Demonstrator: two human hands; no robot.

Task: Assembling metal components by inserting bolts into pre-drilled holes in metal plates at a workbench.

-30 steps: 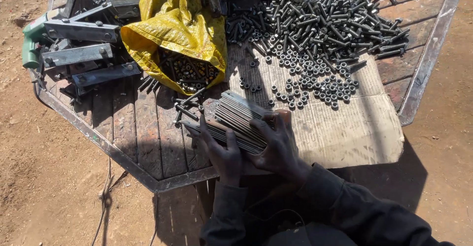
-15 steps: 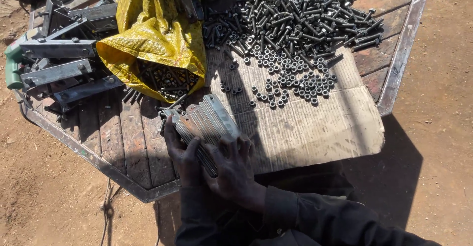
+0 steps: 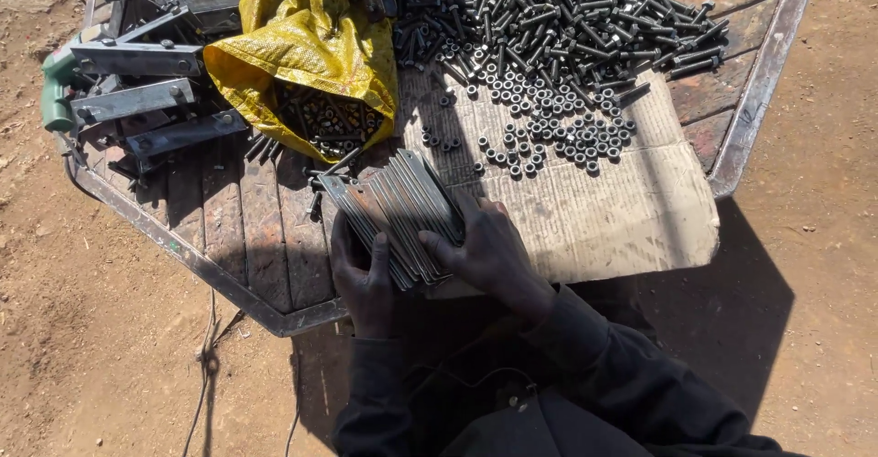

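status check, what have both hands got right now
Left hand and right hand both clamped on the stack of flat metal plates, held over the wooden table. Yellow sack of bolts just beyond; nothing between.

- The bolt pile (image 3: 585, 18) and the yellow sack (image 3: 306, 45) run off the top edge.
- The table (image 3: 764, 82) is cut off at top right.
- The left hand's (image 3: 366, 279) palm is hidden behind the stack of metal strips (image 3: 398, 210).
- What fills the sack's shadowed mouth is too small to tell.
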